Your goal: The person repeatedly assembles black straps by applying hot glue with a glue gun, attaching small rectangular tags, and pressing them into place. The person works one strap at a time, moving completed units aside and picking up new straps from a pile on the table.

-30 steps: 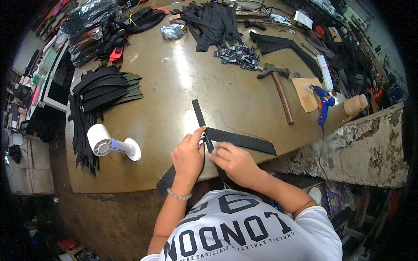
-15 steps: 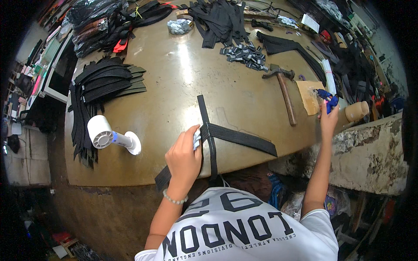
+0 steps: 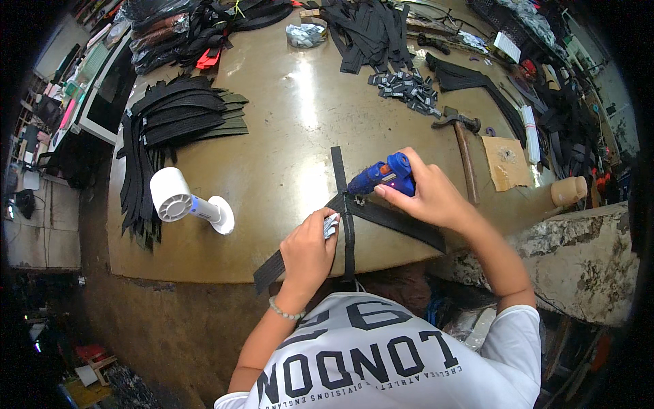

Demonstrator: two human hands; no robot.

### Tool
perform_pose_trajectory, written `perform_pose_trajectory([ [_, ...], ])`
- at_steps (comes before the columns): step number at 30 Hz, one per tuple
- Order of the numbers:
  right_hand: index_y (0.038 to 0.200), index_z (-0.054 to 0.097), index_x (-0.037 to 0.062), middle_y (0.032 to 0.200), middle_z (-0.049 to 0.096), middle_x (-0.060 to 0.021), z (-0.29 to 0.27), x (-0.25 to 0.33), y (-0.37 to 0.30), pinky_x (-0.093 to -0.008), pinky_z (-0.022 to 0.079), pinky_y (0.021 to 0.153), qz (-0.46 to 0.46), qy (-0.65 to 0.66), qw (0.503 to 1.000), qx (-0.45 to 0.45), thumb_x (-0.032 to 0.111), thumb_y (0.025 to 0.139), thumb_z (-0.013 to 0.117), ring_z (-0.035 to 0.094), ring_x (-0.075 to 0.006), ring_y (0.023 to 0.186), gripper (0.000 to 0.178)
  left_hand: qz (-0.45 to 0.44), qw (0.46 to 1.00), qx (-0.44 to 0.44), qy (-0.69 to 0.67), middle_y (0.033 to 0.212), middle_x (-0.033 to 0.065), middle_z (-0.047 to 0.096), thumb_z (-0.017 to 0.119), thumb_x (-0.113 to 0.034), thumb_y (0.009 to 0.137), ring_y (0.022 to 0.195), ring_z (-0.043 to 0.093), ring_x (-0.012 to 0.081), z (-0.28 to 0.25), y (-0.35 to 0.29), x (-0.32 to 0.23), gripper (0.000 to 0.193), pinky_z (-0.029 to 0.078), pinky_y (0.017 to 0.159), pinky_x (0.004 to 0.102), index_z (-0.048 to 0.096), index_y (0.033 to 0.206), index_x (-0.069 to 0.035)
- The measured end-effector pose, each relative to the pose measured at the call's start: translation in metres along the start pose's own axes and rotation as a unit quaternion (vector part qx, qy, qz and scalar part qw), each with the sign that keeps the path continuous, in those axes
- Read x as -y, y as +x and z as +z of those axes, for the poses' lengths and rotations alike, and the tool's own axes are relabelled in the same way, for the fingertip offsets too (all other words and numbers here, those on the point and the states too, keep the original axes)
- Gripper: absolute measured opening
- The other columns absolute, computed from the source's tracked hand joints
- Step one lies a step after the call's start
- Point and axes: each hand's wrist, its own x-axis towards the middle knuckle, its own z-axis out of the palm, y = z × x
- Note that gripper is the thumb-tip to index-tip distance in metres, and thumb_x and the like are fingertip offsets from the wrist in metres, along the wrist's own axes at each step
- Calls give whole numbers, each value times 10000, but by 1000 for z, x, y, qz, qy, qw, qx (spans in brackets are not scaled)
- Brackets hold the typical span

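My right hand [image 3: 432,189] grips a blue hot glue gun [image 3: 395,174], its nozzle over the crossing of black webbing straps on the table. A narrow strap [image 3: 349,245] runs away from me, and a wide, angled strap [image 3: 409,228] extends to both sides of it. My left hand [image 3: 308,247] lies by the crossing, over the wide strap's left part. Its fingers are closed on a small grey-white bunch [image 3: 331,225], whose kind I cannot make out. Whether the nozzle touches the webbing is hard to tell.
A white handheld fan [image 3: 194,204] stands at left beside stacked black straps [image 3: 180,112]. A hammer [image 3: 465,153], a brown cardboard piece [image 3: 505,163] and a tape roll [image 3: 569,191] lie at right. Farther back are small grey labels [image 3: 405,91], a clear tub [image 3: 306,35] and more webbing [image 3: 364,31].
My right hand has brought the glue gun from the cardboard at the right edge to the strap crossing. My left hand keeps its hold by the straps; the whole view has shifted slightly.
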Motion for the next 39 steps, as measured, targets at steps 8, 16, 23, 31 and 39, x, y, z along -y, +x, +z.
perform_pose_trajectory([
  [8, 1077, 500, 45, 701, 643, -226, 5, 11, -21, -481, 497, 582, -29, -17, 999, 8, 399, 872, 712, 640, -446, 658, 461, 12, 999, 21, 33, 901, 88, 687, 716, -98, 798, 752, 668, 293, 1, -2, 2, 249, 508, 615, 379, 617, 1026, -99],
  [16, 1102, 550, 42, 815, 679, -186, -7, 5, -53, -415, 522, 596, -33, 65, 994, 80, 383, 854, 746, 687, -309, 701, 465, 4, 1000, 1, 4, 855, 122, 684, 706, -162, 849, 735, 665, 318, 0, -1, 2, 165, 501, 611, 391, 649, 994, -105],
  [23, 1209, 507, -13, 1047, 629, -143, -62, -135, -82, -372, 465, 876, 177, -6, 801, -572, 441, 962, 612, 600, -234, 949, 526, -60, 956, -46, -284, 816, 79, 651, 605, -175, 974, 673, 606, 205, -13, 12, 6, 157, 473, 613, 311, 616, 1004, -21],
  [31, 1054, 678, 2, 949, 695, -243, -78, -66, -132, -458, 513, 767, 280, -221, 835, -419, 445, 994, 514, 687, -379, 869, 476, -237, 464, 144, -841, 617, -29, 326, 383, -286, 1066, 540, 283, 105, -24, 29, -1, 399, 282, 514, 247, 368, 696, -139],
  [39, 1173, 568, -24, 1093, 592, -48, 97, 62, -39, -244, 505, 840, 21, 484, 874, 23, 67, 922, 680, 578, -87, 953, 290, -236, 512, 62, -824, 921, 55, 559, 304, -463, 1065, 1128, 551, 271, -13, 20, -16, 470, 465, 995, 422, 426, 741, -146],
])
